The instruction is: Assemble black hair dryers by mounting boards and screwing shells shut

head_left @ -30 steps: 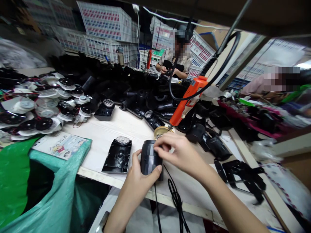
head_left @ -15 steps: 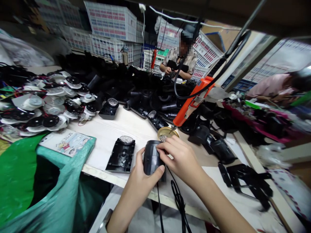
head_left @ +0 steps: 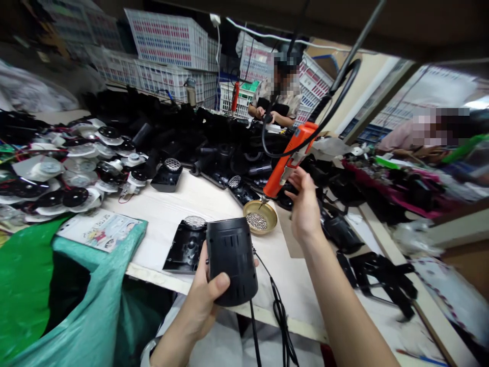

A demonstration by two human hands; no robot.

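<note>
My left hand [head_left: 204, 298] grips a black plastic housing [head_left: 231, 260] with a cord hanging from it, raised above the table's near edge. My right hand [head_left: 305, 204] is stretched out with fingers open, just below the orange electric screwdriver [head_left: 288, 160] that hangs on a black cable; I cannot tell if they touch. The screwdriver's tip points into a small brass dish of screws [head_left: 261, 216]. A black half-shell with a round mesh grille [head_left: 186, 243] lies on the table left of the housing.
Piles of black housings [head_left: 214, 137] fill the back of the white table [head_left: 183, 199]. White and black fan motors [head_left: 72, 168] lie at left, a green bag [head_left: 57, 295] at near left. Loose black parts [head_left: 382, 275] lie right. Two other people work beyond.
My right hand left the housing and reached up to the hanging screwdriver. My left hand lifted the housing and turned it upright toward me.
</note>
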